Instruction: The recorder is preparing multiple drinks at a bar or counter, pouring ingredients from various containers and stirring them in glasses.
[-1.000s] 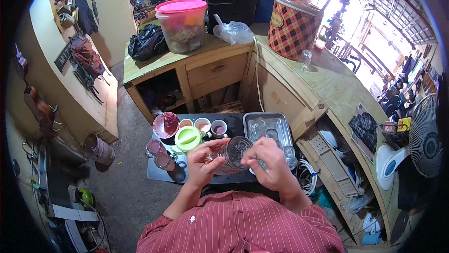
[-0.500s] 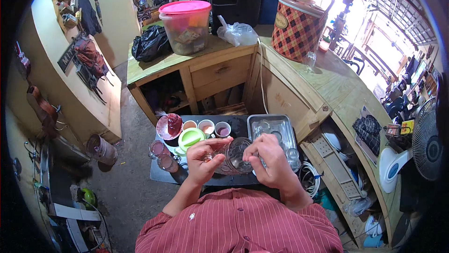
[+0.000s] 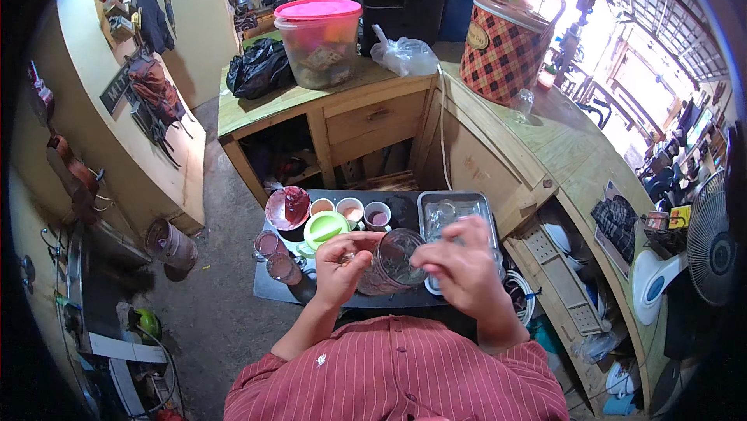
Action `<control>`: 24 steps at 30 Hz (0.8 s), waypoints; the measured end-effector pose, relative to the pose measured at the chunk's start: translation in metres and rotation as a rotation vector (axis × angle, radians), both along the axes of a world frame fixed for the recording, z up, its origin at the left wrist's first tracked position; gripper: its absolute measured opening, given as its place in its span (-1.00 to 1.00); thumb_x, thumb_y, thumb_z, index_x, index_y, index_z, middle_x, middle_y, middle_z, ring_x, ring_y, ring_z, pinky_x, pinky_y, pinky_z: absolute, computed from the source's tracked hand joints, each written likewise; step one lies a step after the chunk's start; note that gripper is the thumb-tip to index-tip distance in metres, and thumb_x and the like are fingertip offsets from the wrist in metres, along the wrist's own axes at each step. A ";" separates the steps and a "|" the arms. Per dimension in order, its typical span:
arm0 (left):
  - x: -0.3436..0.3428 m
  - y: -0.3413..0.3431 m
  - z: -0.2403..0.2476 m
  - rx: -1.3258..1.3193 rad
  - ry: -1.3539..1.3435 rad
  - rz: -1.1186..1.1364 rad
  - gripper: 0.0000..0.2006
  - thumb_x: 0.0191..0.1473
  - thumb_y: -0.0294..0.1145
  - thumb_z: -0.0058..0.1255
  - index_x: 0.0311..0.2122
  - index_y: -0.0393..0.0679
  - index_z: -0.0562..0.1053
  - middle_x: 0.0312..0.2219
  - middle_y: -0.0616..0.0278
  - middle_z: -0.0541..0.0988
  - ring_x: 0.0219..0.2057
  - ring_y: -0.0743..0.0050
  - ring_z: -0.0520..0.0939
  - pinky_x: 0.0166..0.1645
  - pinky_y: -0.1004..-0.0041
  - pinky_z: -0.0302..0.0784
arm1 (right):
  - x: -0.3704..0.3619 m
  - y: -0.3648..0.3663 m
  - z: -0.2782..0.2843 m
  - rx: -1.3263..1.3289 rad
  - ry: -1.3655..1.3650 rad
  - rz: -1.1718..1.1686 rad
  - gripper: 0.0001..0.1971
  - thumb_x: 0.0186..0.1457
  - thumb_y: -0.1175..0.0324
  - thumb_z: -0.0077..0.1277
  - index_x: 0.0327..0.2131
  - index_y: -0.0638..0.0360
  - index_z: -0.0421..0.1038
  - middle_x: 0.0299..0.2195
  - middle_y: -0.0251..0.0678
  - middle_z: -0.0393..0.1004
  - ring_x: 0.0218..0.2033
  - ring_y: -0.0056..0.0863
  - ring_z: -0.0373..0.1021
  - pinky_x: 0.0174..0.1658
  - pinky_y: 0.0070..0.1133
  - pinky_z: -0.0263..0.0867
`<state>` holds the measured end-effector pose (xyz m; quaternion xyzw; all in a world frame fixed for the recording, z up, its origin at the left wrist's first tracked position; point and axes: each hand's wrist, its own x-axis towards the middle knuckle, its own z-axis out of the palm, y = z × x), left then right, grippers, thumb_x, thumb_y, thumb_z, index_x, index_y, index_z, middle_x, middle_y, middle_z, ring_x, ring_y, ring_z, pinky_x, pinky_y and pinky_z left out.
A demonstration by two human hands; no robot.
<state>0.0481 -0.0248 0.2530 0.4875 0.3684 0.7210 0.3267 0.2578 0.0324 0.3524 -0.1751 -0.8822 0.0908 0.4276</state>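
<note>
A clear patterned glass pitcher [image 3: 397,261] stands at the table's near edge, between my hands. My left hand [image 3: 342,264] is closed at its left side, its fingers curled round what looks like a clear handle. Above the right of the rim my right hand [image 3: 465,269] is smeared by motion, its fingers bent together; what they hold, if anything, cannot be made out. Left of the pitcher is a light green lidded container [image 3: 325,228]. Behind it are cups [image 3: 378,216] with pinkish contents and a bowl [image 3: 280,211] holding a dark red bag. Two glass mugs [image 3: 283,268] with brownish-pink contents stand left.
A metal tray [image 3: 467,203] with clear glassware lies right of the pitcher. Beyond the low dark table [image 3: 272,289] curves a wooden counter [image 3: 537,137], bearing a pink-lidded tub [image 3: 317,51] and a plaid cooler [image 3: 502,51]. A fan [image 3: 704,242] stands far right.
My right hand has moved slightly right and is now blurred. My left hand stays at the pitcher's side. The whole view has shifted slightly.
</note>
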 end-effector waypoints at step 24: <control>0.013 -0.003 -0.016 -0.226 -0.452 -0.489 -0.72 0.17 -0.40 -0.18 -0.22 -0.46 0.43 -0.31 -0.05 0.57 -0.28 0.20 0.62 -0.10 0.31 0.53 | 0.010 -0.002 0.001 -0.080 0.008 0.128 -0.88 0.07 0.27 -0.01 -0.46 0.03 0.42 -0.46 -0.57 0.51 -0.39 -0.51 0.27 0.02 -0.28 0.01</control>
